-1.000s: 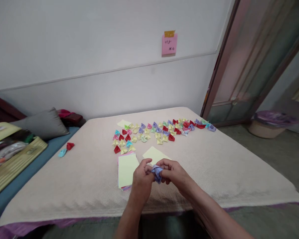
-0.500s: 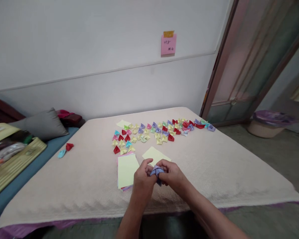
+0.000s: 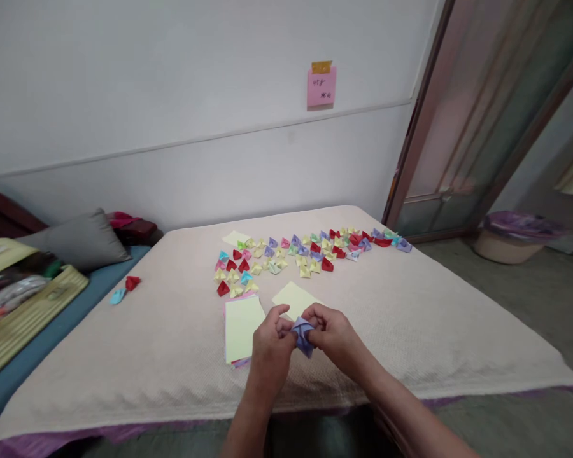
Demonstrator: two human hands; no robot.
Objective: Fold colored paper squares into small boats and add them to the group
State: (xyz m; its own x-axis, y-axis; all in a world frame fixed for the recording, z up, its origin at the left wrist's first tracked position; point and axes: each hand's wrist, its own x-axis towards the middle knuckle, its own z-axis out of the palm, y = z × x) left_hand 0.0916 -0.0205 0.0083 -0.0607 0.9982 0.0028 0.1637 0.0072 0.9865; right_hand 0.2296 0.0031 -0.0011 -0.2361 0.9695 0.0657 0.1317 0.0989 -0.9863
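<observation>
A folded purple paper piece (image 3: 304, 337) is held between my two hands above the near part of the cloth-covered table. My left hand (image 3: 272, 340) grips its left side, with the index finger raised. On the other side my right hand (image 3: 334, 331) pinches it, the thumb pressed against the folds. The piece looks opened in the middle, its lower tip pointing down. Just beyond my hands lies a pale yellow sheet (image 3: 293, 298). Left of my left hand sits a stack of coloured paper sheets (image 3: 242, 327), yellow on top.
Several small folded paper pieces (image 3: 305, 271) in many colours spread across the table's back half. A red folded piece (image 3: 132, 282) and a light blue one (image 3: 117, 296) lie at the left. A woven box (image 3: 38, 305) and a grey pillow (image 3: 83, 240) are beyond the left edge.
The purple paper has opened out wider between my hands, and more of its inner folds show. My hands have moved slightly apart.
</observation>
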